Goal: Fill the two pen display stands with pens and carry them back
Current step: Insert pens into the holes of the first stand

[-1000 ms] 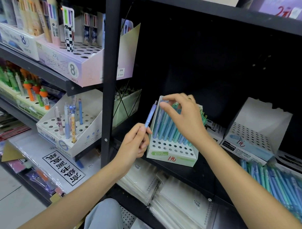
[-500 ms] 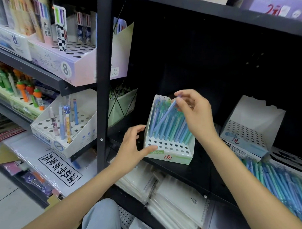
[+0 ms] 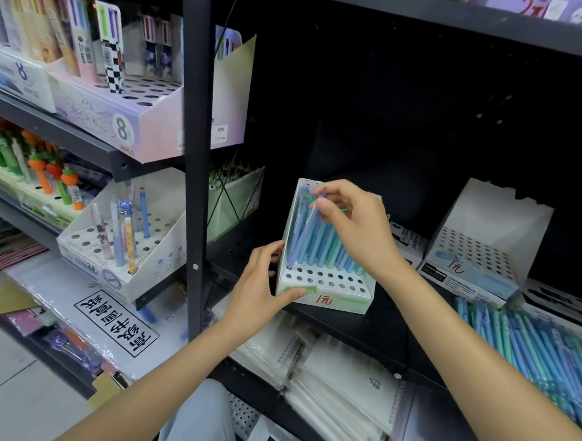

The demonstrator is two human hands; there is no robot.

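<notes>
A white pen display stand [image 3: 327, 282] with a perforated top stands on the black shelf, its back rows filled with blue and teal pens. My left hand [image 3: 262, 285] grips its front left corner, thumb on the front face. My right hand [image 3: 355, 222] pinches the top of a blue pen [image 3: 304, 235] that leans among the pens in the back left of the stand. A second white stand [image 3: 480, 250], with no pens in it, sits further right. Loose blue and teal pens [image 3: 529, 347] lie in a pile at the lower right.
A black upright post [image 3: 193, 184] divides the shelving just left of the stand. Beyond the post sit other pen displays [image 3: 124, 237] and a pink box [image 3: 148, 116] on the upper shelf. Wrapped notebooks [image 3: 337, 370] lie on the shelf below.
The blue pen went from my left hand to my right hand, which now sets it down among the pens. My left hand moved onto the stand's front left corner.
</notes>
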